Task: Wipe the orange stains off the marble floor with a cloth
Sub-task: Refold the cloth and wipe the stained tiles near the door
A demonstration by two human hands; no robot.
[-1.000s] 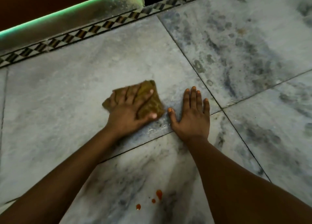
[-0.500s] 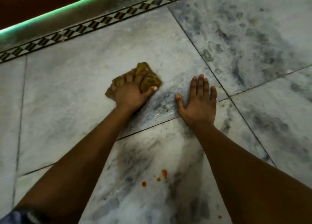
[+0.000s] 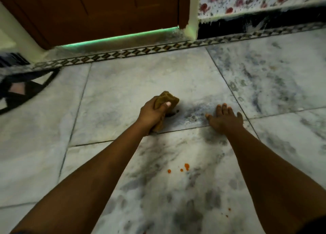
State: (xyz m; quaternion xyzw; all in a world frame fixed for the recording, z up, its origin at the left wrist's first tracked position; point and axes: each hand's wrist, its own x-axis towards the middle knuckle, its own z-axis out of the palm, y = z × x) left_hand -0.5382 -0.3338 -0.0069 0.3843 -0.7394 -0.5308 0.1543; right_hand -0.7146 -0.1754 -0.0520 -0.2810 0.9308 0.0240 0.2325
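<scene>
Bunching in left grip [image 3: 152,111]: crumpled mustard-brown cloth [image 3: 167,99]; right hand [image 3: 225,118] flat, open-fingered.

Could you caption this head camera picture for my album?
Left hand grips a cloth on the marble floor; right hand rests flat; orange stains remain.

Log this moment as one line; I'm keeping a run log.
left hand grips bunched cloth | right hand flat on marble floor | orange stains unwiped
</scene>
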